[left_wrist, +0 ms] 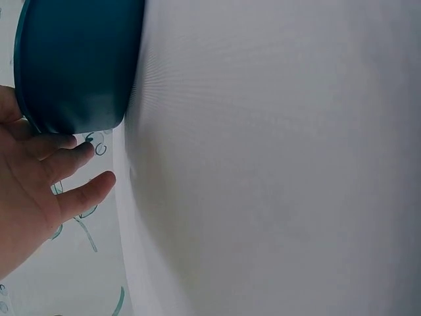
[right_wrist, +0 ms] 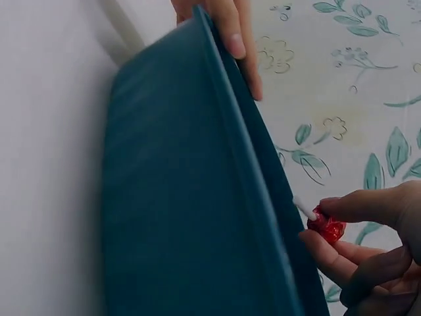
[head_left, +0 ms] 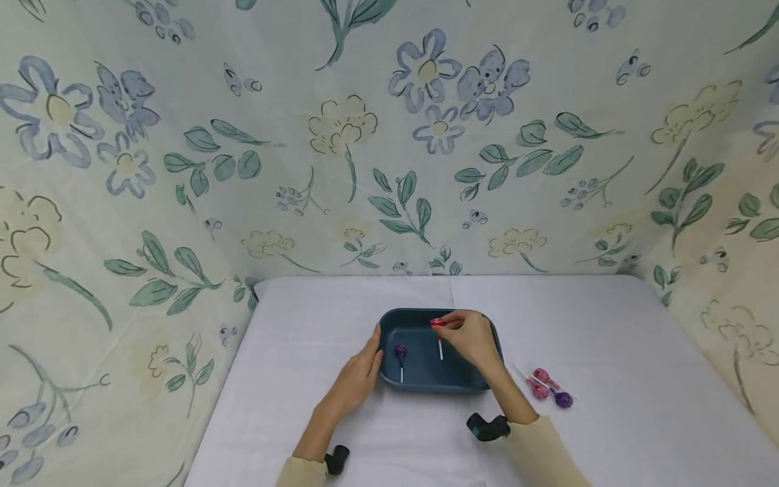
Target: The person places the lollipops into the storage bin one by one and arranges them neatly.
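My right hand (head_left: 473, 337) pinches a red-wrapped lollipop (right_wrist: 327, 226) by its candy head, above the inside of a dark blue tray (head_left: 441, 387). The lollipop's white stick points down toward the tray floor. Inside the tray, at its left part, lies a purple lollipop (head_left: 400, 352) with its stick toward the near side. My left hand (head_left: 359, 370) holds the tray's left end, thumb at the rim and fingers along the outer wall. In the left wrist view its other fingers (left_wrist: 99, 187) spread beside the tray's corner.
To the right of the tray, two pink lollipops (head_left: 538, 389) and another purple lollipop (head_left: 563, 400) lie close together on the white-covered table (head_left: 633, 433). A flower-patterned cloth (head_left: 280, 189) hangs behind the table and along its sides.
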Demonstrator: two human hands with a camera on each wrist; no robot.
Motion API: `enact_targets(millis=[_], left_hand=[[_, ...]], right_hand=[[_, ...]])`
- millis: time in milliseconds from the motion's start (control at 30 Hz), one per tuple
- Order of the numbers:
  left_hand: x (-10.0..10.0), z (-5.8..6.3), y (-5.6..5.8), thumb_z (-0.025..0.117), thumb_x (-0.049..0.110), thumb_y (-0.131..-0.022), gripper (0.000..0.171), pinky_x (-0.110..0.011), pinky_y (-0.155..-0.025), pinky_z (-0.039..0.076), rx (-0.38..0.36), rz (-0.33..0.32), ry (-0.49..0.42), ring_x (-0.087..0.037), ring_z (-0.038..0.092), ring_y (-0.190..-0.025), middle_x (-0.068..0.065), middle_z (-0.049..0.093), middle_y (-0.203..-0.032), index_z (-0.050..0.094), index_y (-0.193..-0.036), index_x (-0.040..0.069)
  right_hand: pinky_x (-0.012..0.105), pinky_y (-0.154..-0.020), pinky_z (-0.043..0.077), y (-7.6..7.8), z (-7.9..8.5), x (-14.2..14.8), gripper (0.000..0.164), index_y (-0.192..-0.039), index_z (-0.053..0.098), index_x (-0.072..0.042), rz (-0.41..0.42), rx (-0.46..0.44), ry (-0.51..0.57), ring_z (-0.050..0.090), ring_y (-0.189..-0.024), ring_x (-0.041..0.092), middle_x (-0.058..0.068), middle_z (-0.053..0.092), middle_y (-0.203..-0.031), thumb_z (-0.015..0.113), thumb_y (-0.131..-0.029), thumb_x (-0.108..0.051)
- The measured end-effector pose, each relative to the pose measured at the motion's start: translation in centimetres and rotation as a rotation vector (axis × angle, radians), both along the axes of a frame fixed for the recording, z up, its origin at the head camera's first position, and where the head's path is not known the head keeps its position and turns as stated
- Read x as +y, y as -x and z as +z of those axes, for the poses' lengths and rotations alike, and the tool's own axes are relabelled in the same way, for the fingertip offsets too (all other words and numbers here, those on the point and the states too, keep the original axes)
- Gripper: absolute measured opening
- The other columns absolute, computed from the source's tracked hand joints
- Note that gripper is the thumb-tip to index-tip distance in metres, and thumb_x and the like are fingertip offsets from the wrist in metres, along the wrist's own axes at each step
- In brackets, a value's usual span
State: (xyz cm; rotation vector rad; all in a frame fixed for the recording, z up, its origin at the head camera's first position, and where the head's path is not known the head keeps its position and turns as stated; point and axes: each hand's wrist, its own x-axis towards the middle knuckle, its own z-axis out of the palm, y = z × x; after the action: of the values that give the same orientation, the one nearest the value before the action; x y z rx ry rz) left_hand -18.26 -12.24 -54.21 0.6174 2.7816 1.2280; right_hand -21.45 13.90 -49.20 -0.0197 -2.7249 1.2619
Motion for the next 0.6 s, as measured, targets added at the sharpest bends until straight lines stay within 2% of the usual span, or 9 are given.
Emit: enact_targets(millis=[167, 267, 433, 600], left_hand=[[0.1, 0.0, 0.1, 0.039, 0.019, -0.114, 0.058, -0.049, -0.128, 0.032, -0.001, 0.000, 0.005, -0.030, 0.032, -0.156, -0.013, 0.024, -0.170, 0.017, -0.165, 0.004], [0.0, 0.0, 0.1, 0.039, 0.020, -0.114, 0.057, -0.048, -0.127, 0.033, 0.008, 0.001, 0.005, -0.030, 0.034, -0.155, -0.014, 0.026, -0.170, 0.018, -0.165, 0.004], [0.0, 0.0, 0.1, 0.039, 0.021, -0.114, 0.058, -0.048, -0.128, 0.033, 0.007, 0.002, 0.001, -0.029, 0.034, -0.155, -0.013, 0.026, -0.170, 0.018, -0.165, 0.004], [-0.1, 0.0, 0.1, 0.039, 0.020, -0.114, 0.058, -0.049, -0.128, 0.032, 0.002, -0.002, -0.012, -0.030, 0.033, -0.155, -0.013, 0.026, -0.169, 0.018, -0.165, 0.005]], right_hand=[[0.029, -0.060, 0.059, -0.1, -1.0, -3.0, 0.021, -0.090, 0.080, -0.003, 0.013, -0.021, -0.029, 0.075, -0.069, 0.017, 0.008, 0.080, -0.079, 0.088, -0.082, -0.020], [0.035, -0.061, 0.059, -0.2, -1.3, -4.3, 0.019, -0.086, 0.081, -0.005, -0.004, -0.061, -0.084, 0.074, -0.069, 0.018, 0.006, 0.080, -0.079, 0.089, -0.081, -0.021], [0.044, -0.065, 0.057, -0.2, -1.6, -5.5, 0.019, -0.082, 0.081, -0.010, -0.023, -0.147, -0.215, 0.069, -0.075, 0.020, 0.004, 0.079, -0.082, 0.091, -0.079, -0.026], [0.044, -0.060, 0.055, -0.5, -2.5, -5.9, 0.021, -0.077, 0.080, -0.009, -0.028, -0.141, -0.286, 0.066, -0.070, 0.020, 0.005, 0.078, -0.080, 0.092, -0.077, -0.026]])
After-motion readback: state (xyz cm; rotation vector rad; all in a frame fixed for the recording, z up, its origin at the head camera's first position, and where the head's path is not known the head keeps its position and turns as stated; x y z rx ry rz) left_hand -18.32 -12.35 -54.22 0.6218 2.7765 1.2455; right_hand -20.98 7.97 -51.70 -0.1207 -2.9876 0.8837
